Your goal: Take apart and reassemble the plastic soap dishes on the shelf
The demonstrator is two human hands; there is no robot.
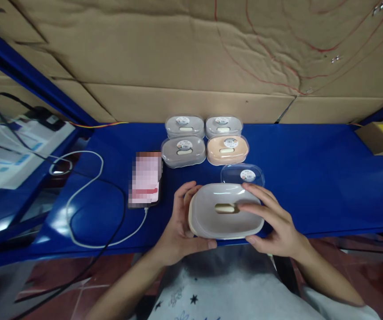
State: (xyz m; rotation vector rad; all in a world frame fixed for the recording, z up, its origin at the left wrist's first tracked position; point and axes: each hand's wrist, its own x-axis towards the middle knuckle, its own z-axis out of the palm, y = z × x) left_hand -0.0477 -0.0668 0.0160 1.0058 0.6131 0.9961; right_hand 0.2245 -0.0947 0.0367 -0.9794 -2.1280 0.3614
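I hold a pale grey oval plastic box over the front edge of the blue table, its slotted face tilted toward me. My left hand wraps round its left end, thumb along the near side. My right hand grips the right end, with one finger reaching to the slot and the thumb at the lower edge. A cream piece shows in the slot. Just behind the box lies a clear oval lid with a round white label, partly hidden by the box.
Farther back stand three grey oval boxes and one peach box, all with clear labelled lids. A phone on a white cable lies to the left. Power strips are at far left, a cardboard box at far right.
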